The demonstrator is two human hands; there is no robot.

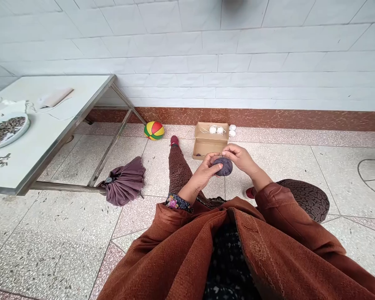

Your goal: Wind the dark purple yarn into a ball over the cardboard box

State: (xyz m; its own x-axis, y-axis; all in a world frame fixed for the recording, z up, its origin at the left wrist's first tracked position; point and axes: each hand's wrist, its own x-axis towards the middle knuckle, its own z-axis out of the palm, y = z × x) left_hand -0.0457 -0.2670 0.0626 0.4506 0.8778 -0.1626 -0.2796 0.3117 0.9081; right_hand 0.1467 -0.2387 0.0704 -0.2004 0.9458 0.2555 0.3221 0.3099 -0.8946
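Observation:
A dark purple-grey ball of yarn (224, 166) is in front of me, above the floor between my legs. My left hand (205, 173) grips it from the left, thumb across its near side. At the ball's upper right, my right hand (239, 157) has thumb and forefinger pinched together on what looks like a thin yarn strand. Beyond my hands an open cardboard box (208, 146) lies on the floor. White yarn balls (216, 129) rest in its lid part, and more white balls (232, 130) lie beside it on the right.
At the left stands a white table (90, 89) with a metal frame, bearing a plate (27, 125) of seed-like bits. A folded purple umbrella (125, 183) is by its leg. A colourful ball (154, 130) sits near the wall; a wire stand (362, 171) is at right.

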